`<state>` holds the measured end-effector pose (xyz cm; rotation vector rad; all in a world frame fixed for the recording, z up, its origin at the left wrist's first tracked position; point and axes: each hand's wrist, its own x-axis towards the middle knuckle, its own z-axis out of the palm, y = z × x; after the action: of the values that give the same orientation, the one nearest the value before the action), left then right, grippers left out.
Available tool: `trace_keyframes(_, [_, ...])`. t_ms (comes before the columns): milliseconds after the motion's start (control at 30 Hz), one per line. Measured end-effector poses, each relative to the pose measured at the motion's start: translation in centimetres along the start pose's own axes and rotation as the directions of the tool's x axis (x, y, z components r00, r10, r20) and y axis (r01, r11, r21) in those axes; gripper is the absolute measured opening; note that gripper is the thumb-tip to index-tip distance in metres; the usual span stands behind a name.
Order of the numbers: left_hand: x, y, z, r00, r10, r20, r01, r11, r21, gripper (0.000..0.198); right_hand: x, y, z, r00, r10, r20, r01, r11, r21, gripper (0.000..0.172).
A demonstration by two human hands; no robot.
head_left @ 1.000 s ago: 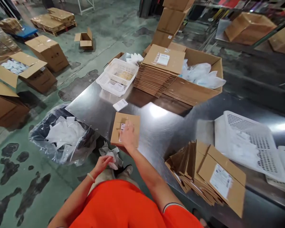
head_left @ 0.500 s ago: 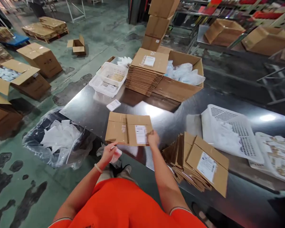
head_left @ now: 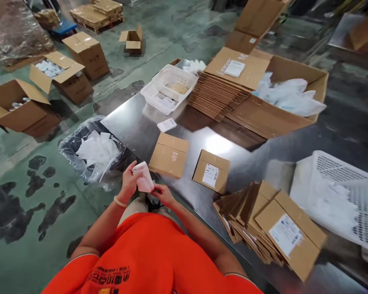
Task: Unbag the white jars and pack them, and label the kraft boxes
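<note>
Lower centre of frame: left hand pinching folded white sheet between thumb and fingers, just off near edge of steel table; right hand at sheet's lower corner, fingers together, grip unclear. Just ahead on table: plain cardboard mailer, labelled mailer. Lower right: mailer stack.

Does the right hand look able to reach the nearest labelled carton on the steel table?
Probably yes: the right hand need only let go of the white sheet; the labelled carton lies a short way along the steel table, with the other carton off to the side.
</note>
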<state>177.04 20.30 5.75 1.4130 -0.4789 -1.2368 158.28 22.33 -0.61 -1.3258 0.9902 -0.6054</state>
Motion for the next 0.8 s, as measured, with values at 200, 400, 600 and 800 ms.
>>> trace_keyframes(200, [-1.3, -1.7, -2.5, 0.96, -0.254, -0.12, 0.244, 0.965, -0.092, 0.112, 0.9, -2.1, 0.2, 0.977, 0.107, -0.186, -0.074, 0.982, 0.174, 0.03])
trace_keyframes(400, [-4.4, -4.6, -1.7, 0.961, -0.213, 0.178, 0.194, 0.974, 0.119, 0.074, 1.7, -2.5, -0.3, 0.988, 0.092, -0.122, -0.073, 0.985, 0.156, 0.022])
trace_keyframes(600, [-2.4, -5.2, 0.1, 0.951, -0.265, 0.162, 0.237, 0.956, 0.174, 0.062, 0.3, -0.8, -1.3, 0.954, -0.114, -0.278, 0.083, 0.989, -0.122, 0.016])
trace_keyframes(800, [-1.1, -7.4, 1.4, 0.869, -0.377, 0.321, 0.306, 0.918, 0.251, 0.058, 1.1, -0.9, -5.1, 0.828, -0.274, -0.489, 0.134, 0.944, -0.302, 0.016])
